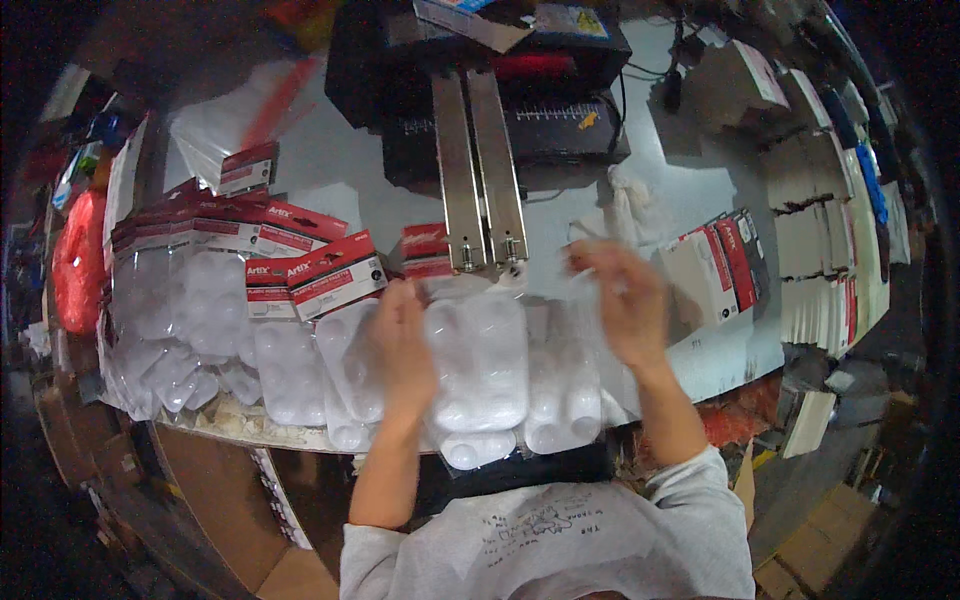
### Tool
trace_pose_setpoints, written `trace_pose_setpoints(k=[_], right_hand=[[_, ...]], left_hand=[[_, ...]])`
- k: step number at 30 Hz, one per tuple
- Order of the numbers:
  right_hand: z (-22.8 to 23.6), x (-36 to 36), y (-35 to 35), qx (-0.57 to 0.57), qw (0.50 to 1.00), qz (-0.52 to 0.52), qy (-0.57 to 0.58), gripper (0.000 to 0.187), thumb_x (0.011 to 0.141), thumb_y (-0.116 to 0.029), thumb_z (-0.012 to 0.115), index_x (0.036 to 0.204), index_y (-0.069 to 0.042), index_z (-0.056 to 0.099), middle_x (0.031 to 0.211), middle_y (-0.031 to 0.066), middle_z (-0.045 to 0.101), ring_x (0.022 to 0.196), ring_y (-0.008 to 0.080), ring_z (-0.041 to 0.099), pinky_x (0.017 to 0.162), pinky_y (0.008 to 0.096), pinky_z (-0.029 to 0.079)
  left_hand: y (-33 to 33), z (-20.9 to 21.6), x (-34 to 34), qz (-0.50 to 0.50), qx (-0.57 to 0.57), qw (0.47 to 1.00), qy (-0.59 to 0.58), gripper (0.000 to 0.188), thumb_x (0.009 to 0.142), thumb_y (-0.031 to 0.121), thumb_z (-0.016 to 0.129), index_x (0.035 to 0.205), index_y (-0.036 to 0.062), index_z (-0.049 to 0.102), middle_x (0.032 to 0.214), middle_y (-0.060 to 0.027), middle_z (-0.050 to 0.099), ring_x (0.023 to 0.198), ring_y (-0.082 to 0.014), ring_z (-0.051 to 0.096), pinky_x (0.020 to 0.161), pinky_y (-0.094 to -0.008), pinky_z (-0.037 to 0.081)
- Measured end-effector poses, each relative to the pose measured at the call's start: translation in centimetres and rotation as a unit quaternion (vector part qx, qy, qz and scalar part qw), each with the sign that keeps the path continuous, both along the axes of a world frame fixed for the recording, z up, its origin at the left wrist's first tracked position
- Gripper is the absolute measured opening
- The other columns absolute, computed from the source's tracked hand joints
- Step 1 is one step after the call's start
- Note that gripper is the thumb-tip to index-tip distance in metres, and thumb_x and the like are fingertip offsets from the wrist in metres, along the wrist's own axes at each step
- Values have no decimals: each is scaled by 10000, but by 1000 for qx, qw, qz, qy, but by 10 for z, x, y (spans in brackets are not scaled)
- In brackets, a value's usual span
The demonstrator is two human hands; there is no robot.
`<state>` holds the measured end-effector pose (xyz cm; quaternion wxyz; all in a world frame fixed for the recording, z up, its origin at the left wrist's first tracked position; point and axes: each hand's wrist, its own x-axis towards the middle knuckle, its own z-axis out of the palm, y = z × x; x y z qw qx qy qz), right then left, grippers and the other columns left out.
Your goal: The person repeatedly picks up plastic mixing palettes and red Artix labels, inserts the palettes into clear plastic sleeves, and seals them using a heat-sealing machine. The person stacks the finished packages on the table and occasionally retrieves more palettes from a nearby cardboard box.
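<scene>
My left hand [403,345] is over the near part of the table, fingers upward, beside a clear-white plastic paint palette [482,360] with round wells. Motion smears its fingers, and I cannot tell whether it grips that palette's left edge. Farther right, my right hand [630,305] is raised over the table, also blurred, with its fingertips toward the metal arms. Two long metal arms [480,160] reach toward me from a black machine [520,130]. Their near ends stand just beyond the palette. A red-and-white header card [427,250] lies left of the arms.
Bagged palettes with red-and-white cards [180,290] crowd the table's left side. More palettes [562,385] overhang the front edge. Loose cards [715,265] lie at right, before tall card stacks [810,230]. A crumpled white cloth or plastic [628,205] rests behind my right hand.
</scene>
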<state>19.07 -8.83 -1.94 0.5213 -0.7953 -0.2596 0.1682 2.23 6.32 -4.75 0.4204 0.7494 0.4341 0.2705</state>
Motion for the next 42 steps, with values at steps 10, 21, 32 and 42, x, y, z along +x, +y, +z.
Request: trace_pose_setpoints(k=[10, 21, 32, 42], right_hand=[[-15, 90, -112, -312, 882, -154, -318, 908, 615, -486, 749, 1268, 28, 385, 1247, 197, 481, 1152, 317, 462, 917, 459, 347], [-11, 84, -102, -277, 864, -173, -383, 802, 581, -394, 805, 1192, 0, 466, 1047, 154, 604, 857, 265, 624, 754, 351, 478], [7, 67, -84, -246, 870, -236, -356, 622, 572, -352, 819, 1072, -60, 592, 829, 83, 667, 726, 212, 642, 692, 323, 500], [68, -23, -3, -30, 972, 193, -133, 429, 642, -257, 776, 967, -26, 619, 907, 126, 642, 710, 211, 640, 633, 280, 499]], left_hand=[[-15, 34, -63, -156, 349, 863, 331, 431, 732, 304, 647, 1045, 22, 557, 1222, -151, 461, 1143, -301, 412, 892, -444, 322], [-3, 18, -93, -135, 319, 876, 336, 380, 721, 291, 649, 971, 18, 565, 1240, -111, 444, 1164, -314, 366, 923, -442, 292], [-39, 11, -65, -20, -191, 981, 3, 128, 847, 58, 571, 871, 19, 451, 866, -134, 623, 774, -192, 594, 715, -258, 448], [-50, 52, -34, -135, -377, 910, -110, 179, 878, 114, 562, 981, -19, 625, 893, -60, 660, 716, -54, 545, 632, -184, 425]])
